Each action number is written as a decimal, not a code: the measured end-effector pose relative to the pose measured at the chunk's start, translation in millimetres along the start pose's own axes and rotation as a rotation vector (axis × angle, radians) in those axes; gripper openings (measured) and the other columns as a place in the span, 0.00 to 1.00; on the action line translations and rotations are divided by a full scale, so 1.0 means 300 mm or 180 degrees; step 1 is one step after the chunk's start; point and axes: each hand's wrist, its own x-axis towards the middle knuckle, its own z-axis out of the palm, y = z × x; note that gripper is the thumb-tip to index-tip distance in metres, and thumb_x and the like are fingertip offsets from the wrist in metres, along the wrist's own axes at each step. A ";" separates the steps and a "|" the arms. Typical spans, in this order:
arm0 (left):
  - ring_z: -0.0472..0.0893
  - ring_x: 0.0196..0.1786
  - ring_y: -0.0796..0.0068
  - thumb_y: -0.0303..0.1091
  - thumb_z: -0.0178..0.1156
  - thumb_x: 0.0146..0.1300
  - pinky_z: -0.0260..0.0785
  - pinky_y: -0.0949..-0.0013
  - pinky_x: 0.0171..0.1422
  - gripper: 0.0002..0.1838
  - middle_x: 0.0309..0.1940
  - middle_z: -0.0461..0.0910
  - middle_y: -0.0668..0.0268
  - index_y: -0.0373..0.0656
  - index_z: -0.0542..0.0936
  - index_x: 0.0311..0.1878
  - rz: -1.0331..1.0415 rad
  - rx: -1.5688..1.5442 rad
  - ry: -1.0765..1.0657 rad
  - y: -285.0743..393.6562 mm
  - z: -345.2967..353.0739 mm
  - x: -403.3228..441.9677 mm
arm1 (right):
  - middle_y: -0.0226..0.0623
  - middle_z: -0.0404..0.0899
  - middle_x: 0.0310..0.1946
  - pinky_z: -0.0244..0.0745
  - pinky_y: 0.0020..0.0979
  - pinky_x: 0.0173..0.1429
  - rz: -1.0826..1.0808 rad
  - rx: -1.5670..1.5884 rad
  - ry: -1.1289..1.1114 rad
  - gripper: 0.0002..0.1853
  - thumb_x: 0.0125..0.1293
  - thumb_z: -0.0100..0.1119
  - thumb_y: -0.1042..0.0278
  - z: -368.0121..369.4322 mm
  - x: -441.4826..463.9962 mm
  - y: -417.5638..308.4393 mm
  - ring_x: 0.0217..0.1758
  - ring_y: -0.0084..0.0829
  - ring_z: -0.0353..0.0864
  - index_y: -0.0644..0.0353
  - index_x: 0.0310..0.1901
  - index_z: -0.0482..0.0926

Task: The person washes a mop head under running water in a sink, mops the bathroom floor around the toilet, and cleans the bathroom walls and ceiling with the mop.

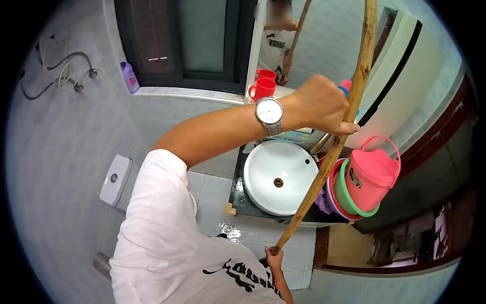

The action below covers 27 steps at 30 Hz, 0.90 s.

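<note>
A long wooden pole (324,175) slants across the view, from beyond the top edge down to its lower end near my shirt. My left hand (324,103), raised and wearing a silver wristwatch (269,111), is closed around the pole's upper part. Lower down, my right hand (275,259) grips the pole close to its bottom end. The pole passes in front of the right side of a white washbasin (268,169) set in a black counter. What is fixed to the pole's upper end, if anything, is out of view.
Right of the basin stand stacked basins, a green basin (372,210) among them, with a pink lidded bucket (372,169) inside. Red mugs (263,89) sit by the mirror (324,45). A purple bottle (130,78) stands on the windowsill. A toilet tank (116,178) is at left.
</note>
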 end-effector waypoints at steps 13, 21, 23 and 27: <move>0.72 0.12 0.63 0.67 0.50 0.59 0.60 0.65 0.16 0.37 0.08 0.67 0.62 0.41 0.76 0.12 0.0159 -0.0051 0.0027 0.003 -0.032 -0.048 | 0.30 0.71 0.13 0.64 0.28 0.19 0.0022 0.0056 0.0152 0.11 0.57 0.65 0.69 0.057 -0.111 0.076 0.13 0.22 0.69 0.66 0.23 0.76; 0.72 0.13 0.63 0.70 0.47 0.59 0.59 0.64 0.15 0.37 0.08 0.67 0.62 0.43 0.77 0.13 0.0294 0.0081 -0.0173 0.079 -0.019 -0.072 | 0.30 0.74 0.15 0.68 0.29 0.28 -0.0031 -0.0172 -0.0098 0.12 0.56 0.66 0.68 -0.034 -0.199 0.096 0.20 0.24 0.72 0.67 0.22 0.77; 0.72 0.12 0.63 0.71 0.46 0.59 0.59 0.65 0.15 0.39 0.07 0.67 0.62 0.43 0.76 0.12 0.0380 -0.0044 -0.0238 0.100 -0.022 -0.083 | 0.31 0.74 0.16 0.69 0.31 0.29 -0.0013 -0.0165 -0.0112 0.12 0.56 0.67 0.67 -0.049 -0.223 0.107 0.20 0.24 0.72 0.66 0.22 0.78; 0.71 0.12 0.63 0.72 0.45 0.59 0.59 0.65 0.15 0.40 0.07 0.66 0.62 0.43 0.76 0.11 0.0300 0.0022 -0.0427 0.135 -0.038 -0.104 | 0.34 0.76 0.16 0.71 0.32 0.31 0.0063 -0.0212 -0.0229 0.12 0.56 0.68 0.65 -0.087 -0.255 0.162 0.21 0.24 0.73 0.66 0.23 0.80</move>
